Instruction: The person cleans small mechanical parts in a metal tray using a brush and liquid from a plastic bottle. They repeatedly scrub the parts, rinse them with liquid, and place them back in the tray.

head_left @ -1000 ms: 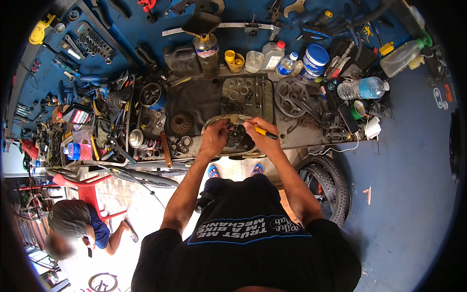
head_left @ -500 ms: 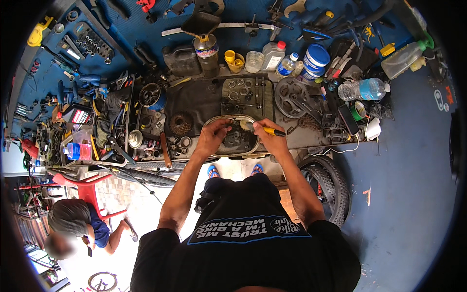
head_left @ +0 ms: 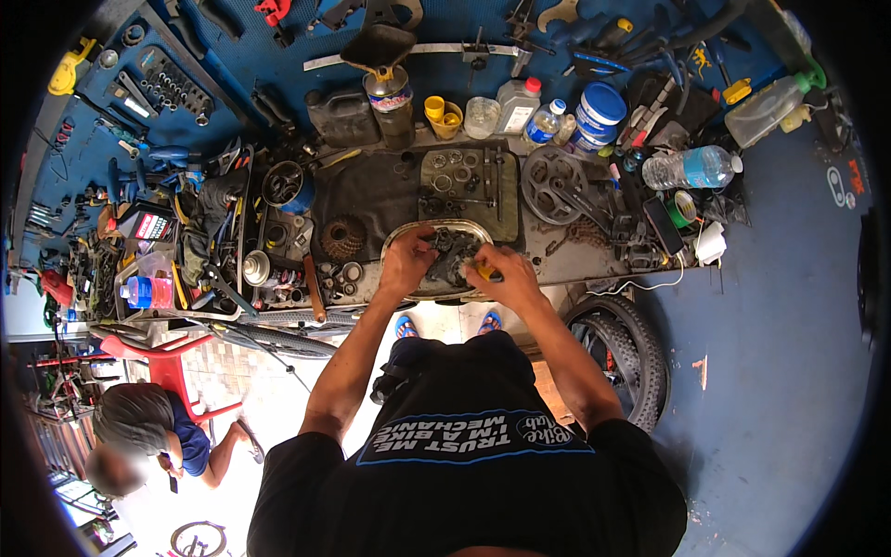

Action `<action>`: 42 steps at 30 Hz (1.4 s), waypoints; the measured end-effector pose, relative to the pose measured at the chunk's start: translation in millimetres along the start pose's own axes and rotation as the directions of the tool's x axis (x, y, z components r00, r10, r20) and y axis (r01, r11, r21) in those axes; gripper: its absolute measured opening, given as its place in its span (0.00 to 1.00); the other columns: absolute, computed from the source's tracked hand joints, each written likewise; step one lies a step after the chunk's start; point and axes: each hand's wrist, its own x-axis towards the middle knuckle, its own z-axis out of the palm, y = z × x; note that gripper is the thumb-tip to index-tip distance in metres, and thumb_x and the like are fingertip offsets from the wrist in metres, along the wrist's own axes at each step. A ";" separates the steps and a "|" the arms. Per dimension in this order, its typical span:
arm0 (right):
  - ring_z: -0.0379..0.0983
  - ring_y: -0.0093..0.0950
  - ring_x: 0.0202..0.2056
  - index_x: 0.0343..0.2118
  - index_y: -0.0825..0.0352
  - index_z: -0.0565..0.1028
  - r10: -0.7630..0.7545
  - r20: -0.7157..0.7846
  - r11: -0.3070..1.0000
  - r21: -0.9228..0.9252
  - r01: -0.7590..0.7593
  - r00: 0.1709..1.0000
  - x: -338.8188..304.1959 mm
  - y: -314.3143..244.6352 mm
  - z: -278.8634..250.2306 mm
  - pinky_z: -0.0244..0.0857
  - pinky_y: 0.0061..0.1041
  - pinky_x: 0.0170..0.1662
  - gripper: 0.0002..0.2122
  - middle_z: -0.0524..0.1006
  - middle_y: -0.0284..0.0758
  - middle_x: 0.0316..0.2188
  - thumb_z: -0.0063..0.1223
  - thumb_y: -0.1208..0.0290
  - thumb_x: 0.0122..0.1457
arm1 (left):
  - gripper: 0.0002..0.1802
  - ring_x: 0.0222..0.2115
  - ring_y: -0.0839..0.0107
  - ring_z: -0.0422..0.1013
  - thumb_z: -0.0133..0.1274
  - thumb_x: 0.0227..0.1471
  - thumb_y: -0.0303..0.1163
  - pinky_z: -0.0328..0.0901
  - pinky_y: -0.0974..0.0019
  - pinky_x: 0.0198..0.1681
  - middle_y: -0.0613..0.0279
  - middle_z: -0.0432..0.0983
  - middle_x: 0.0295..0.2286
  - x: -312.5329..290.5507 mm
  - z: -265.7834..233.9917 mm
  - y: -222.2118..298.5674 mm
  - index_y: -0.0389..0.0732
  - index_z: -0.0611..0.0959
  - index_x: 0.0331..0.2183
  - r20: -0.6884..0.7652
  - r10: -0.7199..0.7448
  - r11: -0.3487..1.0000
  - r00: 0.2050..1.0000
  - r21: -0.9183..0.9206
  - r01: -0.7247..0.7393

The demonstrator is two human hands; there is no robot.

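Observation:
Both hands work over a metal pan (head_left: 444, 224) with a pale rim and dark, dirty liquid inside, at the bench's front edge. My left hand (head_left: 408, 263) is at the pan's left side, fingers pinched on a small dark part too hidden to name. In my right hand (head_left: 507, 276), at the pan's right side, is a brush (head_left: 491, 274) with a yellow and black handle; its bristles point down into the pan. Behind the pan, a mat (head_left: 450, 220) carries several rings and axle-like rods. A rusty cassette (head_left: 343, 238) lies to the left.
A crankset (head_left: 554, 186) rests right of the mat, near a chain (head_left: 587, 232). Bottles and tubs, including a blue-and-white tub (head_left: 601, 113), line the back. Tools fill a tray (head_left: 243, 209) on the left. Tyres (head_left: 631, 357) stand below the bench; another person (head_left: 144, 422) sits lower left.
My right hand has turned and moved down and slightly left, bringing the brush lower into the pan. My left hand has shifted slightly.

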 end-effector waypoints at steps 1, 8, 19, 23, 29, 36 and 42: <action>0.78 0.38 0.28 0.34 0.65 0.79 0.067 -0.042 0.996 0.054 -0.065 0.997 5.4 0.5 2.2 0.72 0.35 0.38 0.16 0.82 0.40 0.28 0.65 0.54 0.62 | 0.17 0.31 0.69 0.81 0.68 0.52 0.25 0.74 0.64 0.38 0.55 0.86 0.32 1.9 0.0 -3.1 0.36 0.86 0.46 0.011 0.018 0.999 1.000 0.037 -0.019; 0.74 0.17 0.28 0.30 0.68 0.78 0.245 -0.107 0.895 0.408 -0.182 0.964 40.7 -27.6 2.4 0.66 0.22 0.32 0.19 0.82 0.31 0.25 0.61 0.53 0.68 | 0.15 0.33 0.58 0.83 0.66 0.52 0.29 0.75 0.59 0.40 0.50 0.86 0.31 6.3 -0.5 15.1 0.39 0.90 0.43 0.108 -0.010 0.956 0.994 0.294 -0.022; 0.72 0.18 0.25 0.28 0.68 0.77 0.366 -0.076 0.847 0.441 -0.298 0.928 35.8 -25.1 10.9 0.66 0.24 0.31 0.20 0.80 0.30 0.23 0.61 0.54 0.68 | 0.16 0.33 0.61 0.84 0.66 0.54 0.30 0.75 0.61 0.40 0.48 0.87 0.33 -0.8 -8.0 11.8 0.35 0.89 0.44 -0.006 0.061 0.988 0.998 0.140 -0.059; 0.72 0.17 0.22 0.27 0.66 0.76 0.296 -0.148 0.894 0.391 -0.220 0.944 32.5 -25.3 10.4 0.66 0.22 0.25 0.20 0.80 0.29 0.23 0.60 0.52 0.68 | 0.16 0.34 0.62 0.84 0.66 0.54 0.29 0.75 0.63 0.40 0.47 0.87 0.34 -4.1 -6.2 5.3 0.34 0.89 0.45 -0.032 0.069 0.989 0.997 0.135 -0.064; 0.73 0.17 0.22 0.27 0.66 0.76 0.391 -0.076 0.845 0.425 -0.325 0.917 24.1 -16.1 11.9 0.68 0.22 0.25 0.21 0.82 0.32 0.25 0.60 0.51 0.67 | 0.15 0.35 0.63 0.84 0.67 0.53 0.26 0.75 0.61 0.41 0.50 0.87 0.34 -2.5 -3.2 6.9 0.35 0.89 0.44 -0.038 0.015 0.999 0.999 0.047 -0.013; 0.72 0.25 0.25 0.26 0.67 0.76 0.416 -0.077 0.832 0.436 -0.344 0.906 16.6 -4.3 4.9 0.66 0.30 0.32 0.23 0.76 0.33 0.20 0.61 0.49 0.65 | 0.13 0.34 0.79 0.79 0.66 0.56 0.24 0.72 0.71 0.38 0.60 0.88 0.33 4.7 -4.8 4.3 0.32 0.88 0.44 -0.012 -0.081 0.990 0.997 -0.116 0.079; 0.82 0.36 0.36 0.36 0.66 0.80 0.060 -0.144 0.998 0.041 -0.054 0.988 -1.5 -0.7 -7.8 0.72 0.35 0.39 0.18 0.82 0.42 0.29 0.66 0.53 0.62 | 0.16 0.36 0.77 0.80 0.63 0.60 0.25 0.75 0.67 0.37 0.58 0.87 0.39 4.6 -15.0 18.1 0.31 0.84 0.49 0.166 -0.277 0.858 0.946 -0.400 0.321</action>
